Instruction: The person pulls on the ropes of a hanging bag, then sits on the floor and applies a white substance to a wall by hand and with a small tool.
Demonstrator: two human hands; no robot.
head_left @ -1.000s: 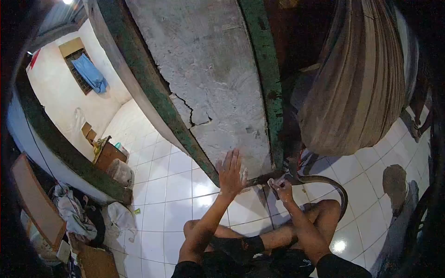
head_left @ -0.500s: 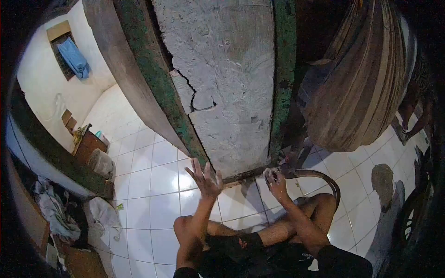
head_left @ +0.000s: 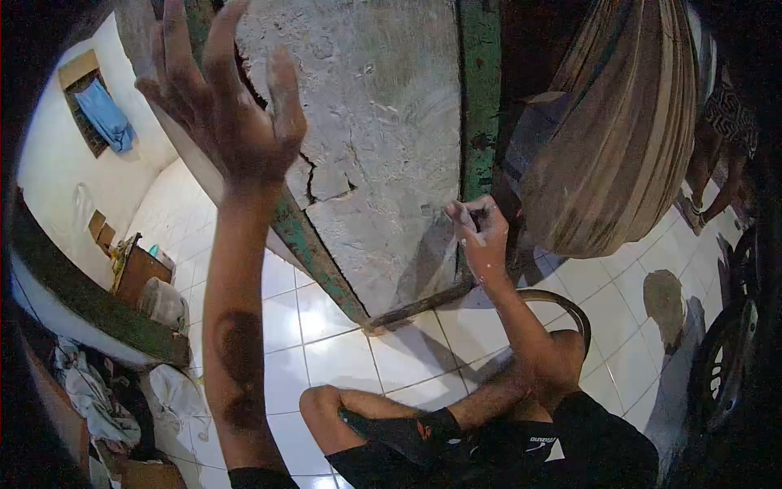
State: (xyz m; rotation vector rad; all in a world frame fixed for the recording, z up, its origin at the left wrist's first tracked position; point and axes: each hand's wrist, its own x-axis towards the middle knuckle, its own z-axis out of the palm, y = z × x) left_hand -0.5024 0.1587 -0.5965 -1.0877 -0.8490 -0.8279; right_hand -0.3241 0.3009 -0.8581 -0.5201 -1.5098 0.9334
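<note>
My left hand (head_left: 236, 114) is raised high and close to the camera, its fingers spread and holding nothing. It overlaps the green-painted post (head_left: 297, 232) and the left side of the cracked plaster wall (head_left: 383, 130) in this view. My right hand (head_left: 482, 236) is lower, in front of the wall's right part near the other green post (head_left: 481, 90). Its fingers are curled together and smeared with something whitish; I cannot tell what, if anything, is in them. A dark crack (head_left: 314, 183) runs through the plaster left of the middle.
My crossed legs (head_left: 383, 407) rest on the white tiled floor (head_left: 334, 359). A striped cloth (head_left: 619, 155) hangs at the right, with a person's legs (head_left: 709, 179) behind it. A wheel (head_left: 725, 367) stands at the right edge. Piled clothes (head_left: 94, 391) and a bucket (head_left: 163, 303) are at left.
My left hand has risen far up and to the left, toward the camera. My right hand has moved up in front of the wall, fingers still curled. The view has shifted slightly.
</note>
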